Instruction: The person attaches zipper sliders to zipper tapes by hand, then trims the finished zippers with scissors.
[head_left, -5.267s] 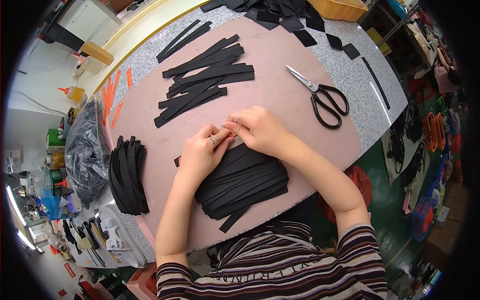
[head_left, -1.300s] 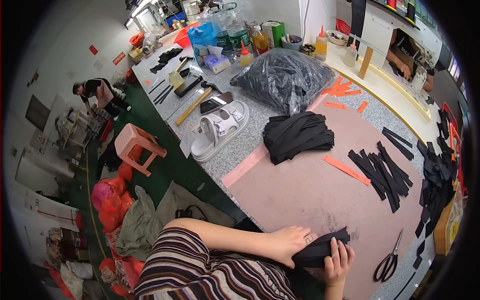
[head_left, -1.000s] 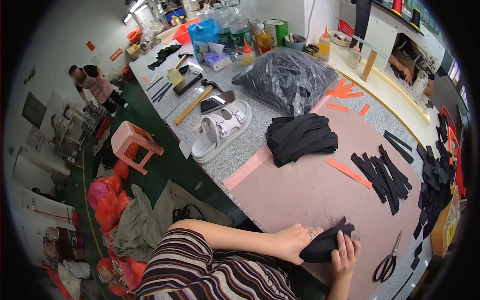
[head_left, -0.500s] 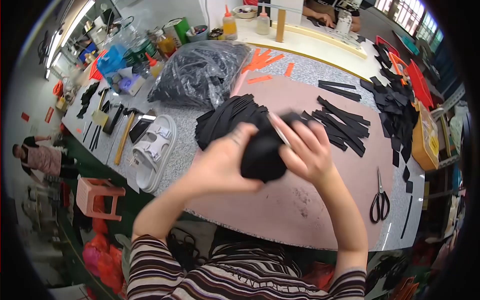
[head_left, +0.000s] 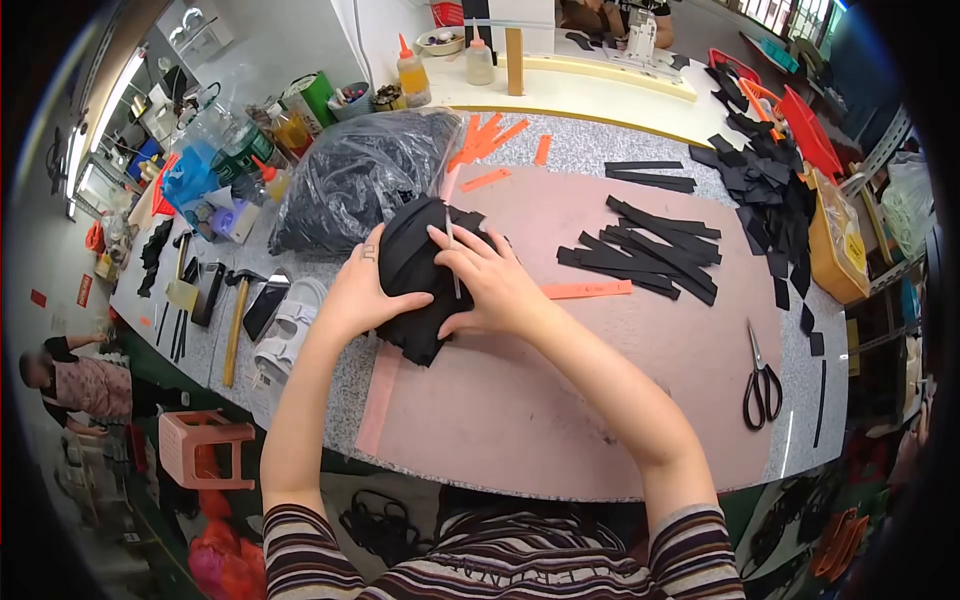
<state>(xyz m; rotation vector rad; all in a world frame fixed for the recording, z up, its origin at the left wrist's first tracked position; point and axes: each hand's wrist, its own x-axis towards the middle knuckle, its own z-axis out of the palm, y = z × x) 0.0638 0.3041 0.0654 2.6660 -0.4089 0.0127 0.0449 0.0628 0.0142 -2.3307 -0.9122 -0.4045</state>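
A thick bundle of black fabric pieces lies at the left part of the pink mat, beside the plastic bag. Around its left side curve the fingers of my left hand, thumb on top. On the right side my right hand presses the bundle and also holds a thin silver tool between its fingers. Further right, black strips lie in a loose pile, with an orange strip just below them. Black-handled scissors rest at the mat's right edge.
A full plastic bag sits behind my left hand. Grey sandals, a hammer and bottles stand or lie leftward and behind. Black scraps and a yellow bin are at right. A co-worker's hands show at the back.
The black bundle has been lowered to the left, and both hands now rest around it on the table. An orange strip has come into sight beside the black strips.
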